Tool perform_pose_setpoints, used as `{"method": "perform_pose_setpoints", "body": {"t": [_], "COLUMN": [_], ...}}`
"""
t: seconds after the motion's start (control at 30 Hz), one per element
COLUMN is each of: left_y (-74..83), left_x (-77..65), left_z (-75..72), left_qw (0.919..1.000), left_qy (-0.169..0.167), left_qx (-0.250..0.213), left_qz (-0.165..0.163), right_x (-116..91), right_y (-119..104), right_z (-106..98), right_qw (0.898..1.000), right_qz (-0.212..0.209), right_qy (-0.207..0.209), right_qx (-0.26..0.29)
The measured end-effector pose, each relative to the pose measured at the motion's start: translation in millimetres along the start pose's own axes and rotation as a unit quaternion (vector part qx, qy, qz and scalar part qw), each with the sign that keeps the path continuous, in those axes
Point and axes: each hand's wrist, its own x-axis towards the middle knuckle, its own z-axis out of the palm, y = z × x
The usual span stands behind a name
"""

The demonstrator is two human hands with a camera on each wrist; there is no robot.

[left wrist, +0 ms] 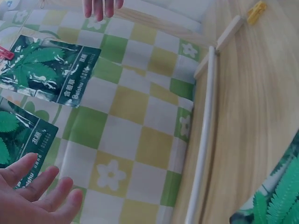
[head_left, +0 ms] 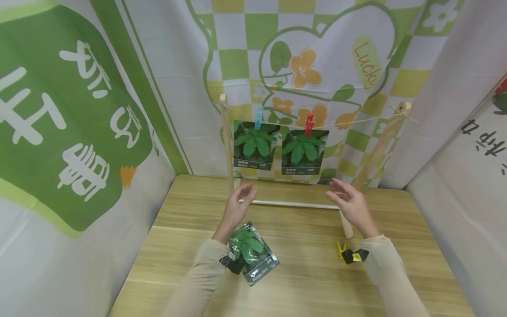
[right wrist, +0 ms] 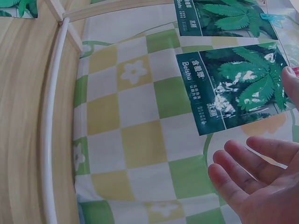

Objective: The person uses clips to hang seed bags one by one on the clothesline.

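Two glossy green packets with leaf pictures hang from a string (head_left: 358, 120). A blue clothespin (head_left: 259, 118) holds the left packet (head_left: 254, 147); a red clothespin (head_left: 309, 125) holds the right packet (head_left: 304, 153). My left hand (head_left: 236, 205), fingers relaxed and nothing in it, is by the left post, below the left packet. My right hand (head_left: 351, 206) is empty too, its fingers loosely spread near the right post. In the right wrist view its fingers (right wrist: 254, 161) show just below the red-pinned packet (right wrist: 236, 88). A third packet (head_left: 259, 259) lies on the table, partly behind my left wrist.
The string runs between a left wooden post (head_left: 227, 149) and a right wooden post (head_left: 379, 147), joined low by a white rod (head_left: 297, 204). A yellow clothespin (head_left: 339, 250) lies beside my right wrist. Behind the wooden table (head_left: 309, 273) hangs a checked cloth (head_left: 233, 64).
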Motion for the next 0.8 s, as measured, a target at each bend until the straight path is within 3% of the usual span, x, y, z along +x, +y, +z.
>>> {"method": "perform_pose_setpoints", "body": {"t": [0.27, 0.8], "left_y": [-13.0, -29.5], "left_x": [-4.7, -14.2], "left_z": [-6.3, -13.3], "left_qw": [1.0, 0.9993], "left_qy": [0.002, 0.007], "left_qx": [0.005, 0.029], "left_qz": [0.005, -0.021], "right_x": [-3.2, -12.3], "right_y": [10.5, 29.2], "right_z": [2.6, 10.1], "right_qw": [1.0, 0.999], "right_qz": [-0.003, 0.024], "right_qy": [0.012, 0.019], "right_qx": [0.007, 0.026]}}
